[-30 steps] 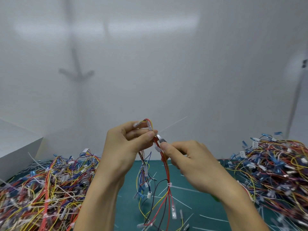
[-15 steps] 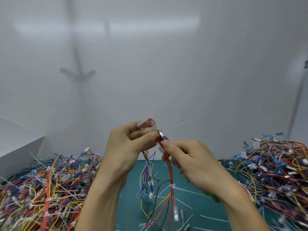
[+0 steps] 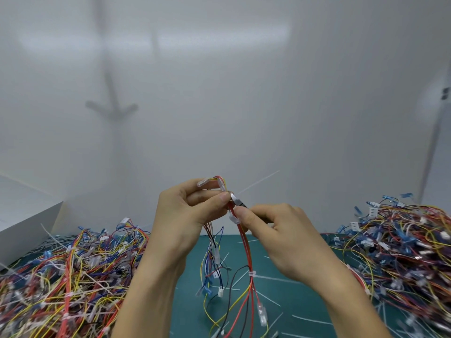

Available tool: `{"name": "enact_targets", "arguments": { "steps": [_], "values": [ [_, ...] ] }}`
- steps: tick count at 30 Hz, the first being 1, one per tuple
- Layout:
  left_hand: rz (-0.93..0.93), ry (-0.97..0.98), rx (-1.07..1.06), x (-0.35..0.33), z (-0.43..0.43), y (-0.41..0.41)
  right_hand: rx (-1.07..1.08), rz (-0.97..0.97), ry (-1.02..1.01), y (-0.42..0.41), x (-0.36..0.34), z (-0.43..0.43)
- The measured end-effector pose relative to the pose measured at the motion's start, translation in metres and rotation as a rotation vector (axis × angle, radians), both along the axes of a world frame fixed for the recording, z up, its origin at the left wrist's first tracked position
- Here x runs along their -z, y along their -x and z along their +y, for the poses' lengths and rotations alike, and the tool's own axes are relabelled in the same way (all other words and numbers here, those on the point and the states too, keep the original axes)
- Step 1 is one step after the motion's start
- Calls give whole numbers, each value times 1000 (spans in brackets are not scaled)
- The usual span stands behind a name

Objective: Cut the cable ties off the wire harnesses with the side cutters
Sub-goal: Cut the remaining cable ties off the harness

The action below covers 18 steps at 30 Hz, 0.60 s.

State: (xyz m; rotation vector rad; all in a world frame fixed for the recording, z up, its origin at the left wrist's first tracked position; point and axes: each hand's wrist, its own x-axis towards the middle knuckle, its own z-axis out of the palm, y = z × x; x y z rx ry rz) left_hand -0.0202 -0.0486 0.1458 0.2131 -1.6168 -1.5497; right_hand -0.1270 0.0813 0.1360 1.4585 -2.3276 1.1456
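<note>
Head view: left hand (image 3: 185,215) raised above the green mat (image 3: 292,301), thumb and fingers pinching the top bend of a wire harness (image 3: 246,252). The harness's red, yellow and black leads hang down to the mat. Right hand (image 3: 280,237) curled round the side cutters (image 3: 235,200); the handles are hidden in the palm. The metal nose pokes out just beside the left thumb tip, at the cable tie (image 3: 258,182), whose thin white tail sticks up to the right. Against a second ago both grips are unchanged and the tie is uncut; the hands have drifted slightly up and right. Piles of tangled harnesses lie left (image 3: 61,276) and right (image 3: 402,245).
</note>
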Motion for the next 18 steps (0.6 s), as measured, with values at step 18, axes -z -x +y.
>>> {"name": "enact_targets", "arguments": {
  "steps": [18],
  "values": [
    [-5,-8,11,0,0,-1,-129,-217,-12,-2,2,-3]
  ]
}}
